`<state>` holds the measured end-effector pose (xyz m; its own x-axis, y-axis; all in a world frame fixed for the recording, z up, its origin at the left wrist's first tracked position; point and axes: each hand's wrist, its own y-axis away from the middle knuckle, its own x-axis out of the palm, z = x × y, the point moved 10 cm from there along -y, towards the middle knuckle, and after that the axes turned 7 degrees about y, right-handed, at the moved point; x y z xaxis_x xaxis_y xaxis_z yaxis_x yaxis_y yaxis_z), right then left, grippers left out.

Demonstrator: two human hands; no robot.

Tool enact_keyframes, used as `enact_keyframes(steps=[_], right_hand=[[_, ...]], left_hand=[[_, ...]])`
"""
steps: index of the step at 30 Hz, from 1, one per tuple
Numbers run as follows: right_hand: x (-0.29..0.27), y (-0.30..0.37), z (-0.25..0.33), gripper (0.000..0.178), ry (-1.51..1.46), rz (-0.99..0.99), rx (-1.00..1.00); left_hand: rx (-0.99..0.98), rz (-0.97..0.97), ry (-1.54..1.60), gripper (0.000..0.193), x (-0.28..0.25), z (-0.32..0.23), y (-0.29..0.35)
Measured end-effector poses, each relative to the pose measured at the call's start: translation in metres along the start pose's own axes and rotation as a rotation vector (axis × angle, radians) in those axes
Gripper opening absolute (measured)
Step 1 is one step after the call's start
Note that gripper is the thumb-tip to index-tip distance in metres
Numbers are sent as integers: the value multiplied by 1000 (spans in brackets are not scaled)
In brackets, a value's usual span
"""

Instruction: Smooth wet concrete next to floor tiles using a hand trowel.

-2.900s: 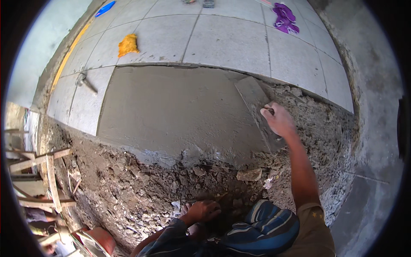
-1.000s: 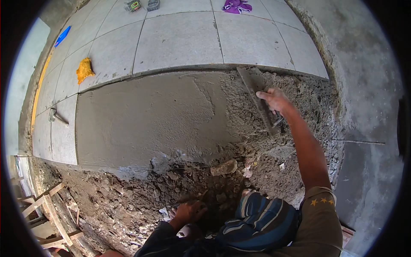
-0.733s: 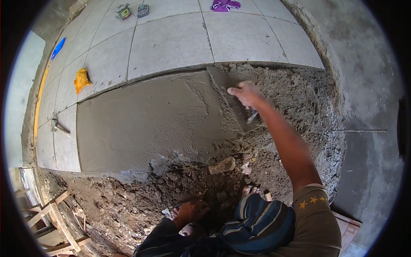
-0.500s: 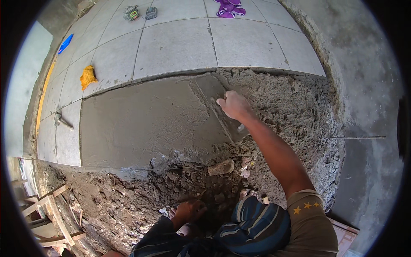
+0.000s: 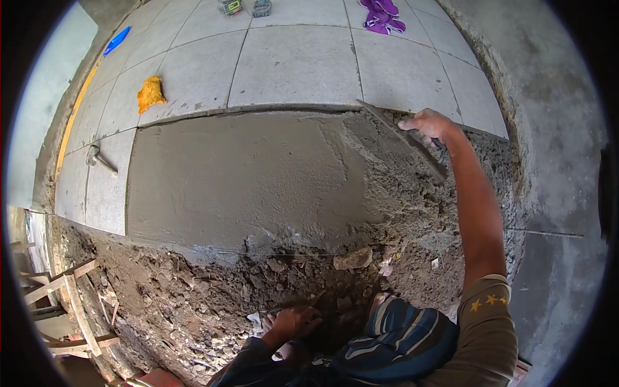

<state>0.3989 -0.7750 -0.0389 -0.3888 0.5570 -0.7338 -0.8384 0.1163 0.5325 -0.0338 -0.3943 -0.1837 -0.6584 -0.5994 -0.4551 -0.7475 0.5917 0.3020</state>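
Right hand (image 5: 429,127) is closed around the handle of a rectangular trowel (image 5: 422,155), positioned over the rough mortar (image 5: 403,203), with the blade's far end at the edge of the floor tiles (image 5: 296,64). The blade is tilted, presenting a thin edge; contact with the mortar cannot be confirmed. Holding the trowel by its handle presumably keeps the fingers clear of wet mix and gives control of the blade angle. Left of the blade, the mortar bed (image 5: 225,174) is grey, flat and mostly smooth; the rough mortar is coarse and lumpy. An irregular stone (image 5: 353,258) lies near the bed's near edge. Left hand (image 5: 296,322) is low over the loose rubble (image 5: 193,303), fingers curled; whether it holds anything cannot be determined. On the pale, straight-jointed tiles rest a short-handled mallet (image 5: 101,160), a crumpled orange cloth (image 5: 151,94) and a purple cloth (image 5: 382,16), probably to keep them out of the mortar.
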Motion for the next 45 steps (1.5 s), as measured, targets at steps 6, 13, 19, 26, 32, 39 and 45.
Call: enact_keyframes(steps=[6,13,19,26,32,39,45], right_hand=[[-3,-9,6,52,170,35,12],[12,-12,30,46,272,51,33],[34,4,31,48,73,-63,-82],[27,-31,59,45,243,93,-20],[58,-29,144,45,289,180,-156],[123,-27,260,49,378,150,-550],[166,38,218,39,391,-239,-612]], left_hand=[[68,-36,69,23,-4,-4,3],[35,5,53,24,-2,0,2],[10,19,-41,25,5,9,-2],[75,-56,75,25,-10,1,5],[65,-32,39,25,-4,5,6],[89,-63,90,25,-10,-2,3],[76,-66,101,23,-5,5,3]])
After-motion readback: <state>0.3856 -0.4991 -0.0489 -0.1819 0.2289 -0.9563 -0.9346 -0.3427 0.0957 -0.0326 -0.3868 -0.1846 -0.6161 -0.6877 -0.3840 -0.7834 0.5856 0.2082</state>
